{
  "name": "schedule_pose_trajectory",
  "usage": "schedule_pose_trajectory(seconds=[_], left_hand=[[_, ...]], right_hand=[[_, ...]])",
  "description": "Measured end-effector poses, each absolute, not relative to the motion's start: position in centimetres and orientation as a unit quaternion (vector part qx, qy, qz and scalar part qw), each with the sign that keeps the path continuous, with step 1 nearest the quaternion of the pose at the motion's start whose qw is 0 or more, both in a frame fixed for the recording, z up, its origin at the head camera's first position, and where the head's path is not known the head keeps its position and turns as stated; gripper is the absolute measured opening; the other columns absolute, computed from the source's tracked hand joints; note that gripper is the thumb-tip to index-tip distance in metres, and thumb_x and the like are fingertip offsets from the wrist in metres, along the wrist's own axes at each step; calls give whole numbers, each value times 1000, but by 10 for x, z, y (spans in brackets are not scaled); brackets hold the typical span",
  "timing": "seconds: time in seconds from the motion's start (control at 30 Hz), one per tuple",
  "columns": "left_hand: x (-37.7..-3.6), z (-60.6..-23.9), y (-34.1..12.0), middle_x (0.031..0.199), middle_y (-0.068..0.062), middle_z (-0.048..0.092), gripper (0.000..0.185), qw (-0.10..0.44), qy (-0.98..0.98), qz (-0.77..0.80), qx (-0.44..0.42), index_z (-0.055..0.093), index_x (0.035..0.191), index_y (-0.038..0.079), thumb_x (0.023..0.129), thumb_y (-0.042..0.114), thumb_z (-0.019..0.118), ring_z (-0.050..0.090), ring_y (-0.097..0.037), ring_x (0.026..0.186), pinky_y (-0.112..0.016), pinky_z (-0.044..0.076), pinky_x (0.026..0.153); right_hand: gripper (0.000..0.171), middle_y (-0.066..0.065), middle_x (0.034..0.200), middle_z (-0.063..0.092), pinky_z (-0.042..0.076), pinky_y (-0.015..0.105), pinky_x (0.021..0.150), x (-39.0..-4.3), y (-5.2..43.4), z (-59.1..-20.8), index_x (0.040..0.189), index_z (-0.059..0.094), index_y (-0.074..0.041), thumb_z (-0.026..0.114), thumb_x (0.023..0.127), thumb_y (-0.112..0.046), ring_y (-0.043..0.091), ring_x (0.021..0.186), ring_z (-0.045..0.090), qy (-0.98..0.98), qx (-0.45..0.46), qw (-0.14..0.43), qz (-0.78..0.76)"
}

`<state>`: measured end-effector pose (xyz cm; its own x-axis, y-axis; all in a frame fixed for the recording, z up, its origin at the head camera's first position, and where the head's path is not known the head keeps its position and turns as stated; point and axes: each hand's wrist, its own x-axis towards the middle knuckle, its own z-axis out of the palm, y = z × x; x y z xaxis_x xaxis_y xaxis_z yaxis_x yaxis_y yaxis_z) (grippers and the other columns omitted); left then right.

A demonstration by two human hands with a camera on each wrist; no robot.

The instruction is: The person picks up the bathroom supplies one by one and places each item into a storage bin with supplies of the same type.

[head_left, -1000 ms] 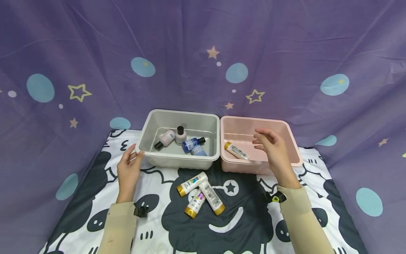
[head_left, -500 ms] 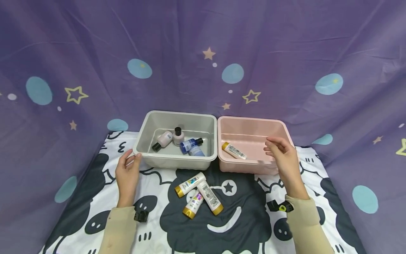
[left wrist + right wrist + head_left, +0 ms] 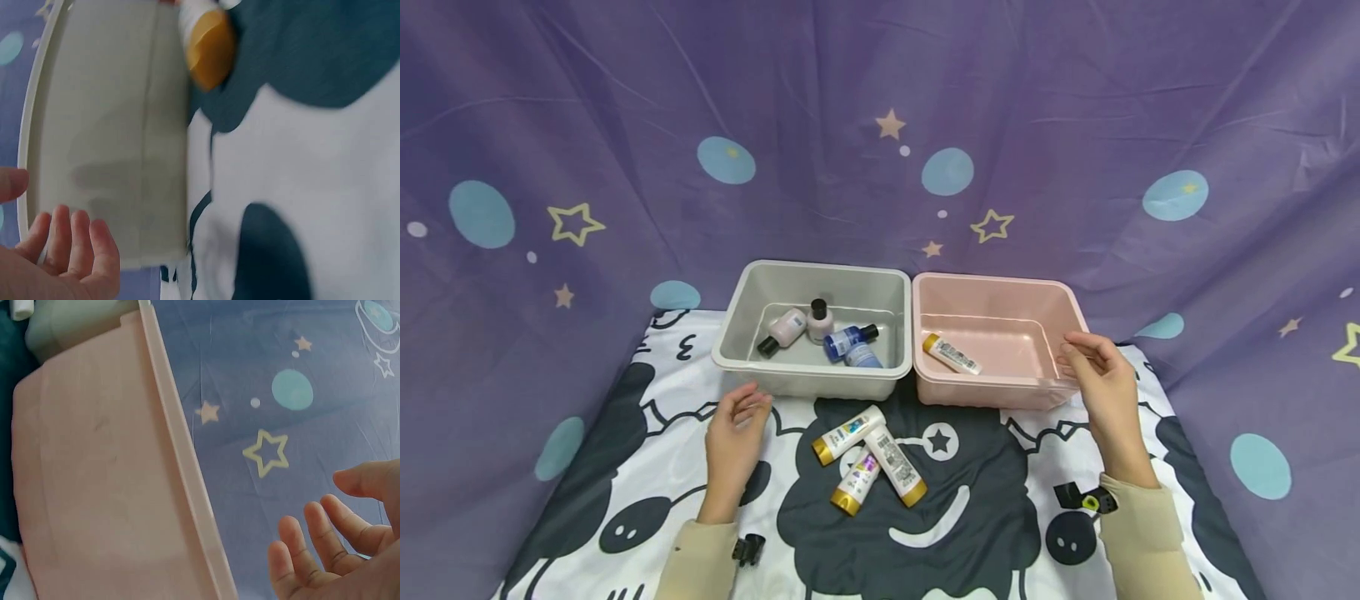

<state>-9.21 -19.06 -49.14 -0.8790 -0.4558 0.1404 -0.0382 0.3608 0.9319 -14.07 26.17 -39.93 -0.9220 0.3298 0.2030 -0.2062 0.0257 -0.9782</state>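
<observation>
My left hand hovers in front of the grey bin, fingers loosely bent and holding nothing; the left wrist view shows its fingers before the bin's outer wall. At the pink bin's right front corner is my right hand, also holding nothing. Whether it touches the rim I cannot tell. One white tube with a gold cap lies inside the pink bin. On the cloth in front, three similar tubes lie in a loose pile: an upper one, a lower one and a right one.
Inside the grey bin are a pale pink bottle lying down, another standing upright, a dark blue bottle and a light blue one. The bins stand side by side on a sheep-print cloth, before a purple curtain.
My left hand has left the grey bin's front left corner and come nearer and to the right. My right hand has drawn back rightward from over the pink bin. The tubes stay put.
</observation>
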Motion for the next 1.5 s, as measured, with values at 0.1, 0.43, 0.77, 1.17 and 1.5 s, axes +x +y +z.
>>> schedule_pose_trajectory(seconds=[0.1, 0.43, 0.77, 1.17, 1.5], left_hand=[[-88, -497, -178, 111, -8, 70, 36, 165, -817, -540, 116, 65, 123, 3, 95, 25, 72, 65, -19, 98, -12, 47, 76], [-81, -513, -152, 116, -10, 67, 33, 115, -879, -463, 25, 69, 121, 6, 93, 23, 74, 65, -28, 102, -45, 55, 83], [-82, -521, -151, 116, -11, 65, 37, 42, -906, -420, -12, 68, 125, 7, 91, 19, 76, 62, -27, 103, -43, 51, 85], [-83, -526, -146, 115, -11, 66, 37, 6, -920, -390, -33, 68, 124, 6, 89, 12, 76, 61, -23, 96, -47, 48, 86], [-85, -525, -145, 108, -10, 65, 37, -18, -936, -350, -37, 66, 124, 4, 89, 13, 76, 60, -26, 97, -50, 48, 88]], right_hand=[[23, 8, 92, 69, 56, 21, 70, -139, 269, -404, 114, 66, 10, 69, 94, -1, 16, 77, 68, -689, -55, 208, 692], [25, 1, 87, 67, 52, 16, 64, -138, 289, -423, 115, 66, 12, 69, 92, 3, 13, 75, 65, -697, -86, 257, 664], [26, -2, 90, 61, 46, 14, 57, -137, 304, -442, 115, 69, 6, 69, 91, -2, 5, 68, 58, -729, -172, 286, 597], [27, 4, 100, 62, 53, 18, 62, -139, 313, -474, 119, 67, 6, 68, 93, 0, 9, 77, 64, -641, -180, 263, 699], [25, 10, 100, 68, 57, 26, 66, -143, 312, -487, 123, 66, -1, 61, 98, -1, 16, 81, 68, -595, -162, 248, 747]])
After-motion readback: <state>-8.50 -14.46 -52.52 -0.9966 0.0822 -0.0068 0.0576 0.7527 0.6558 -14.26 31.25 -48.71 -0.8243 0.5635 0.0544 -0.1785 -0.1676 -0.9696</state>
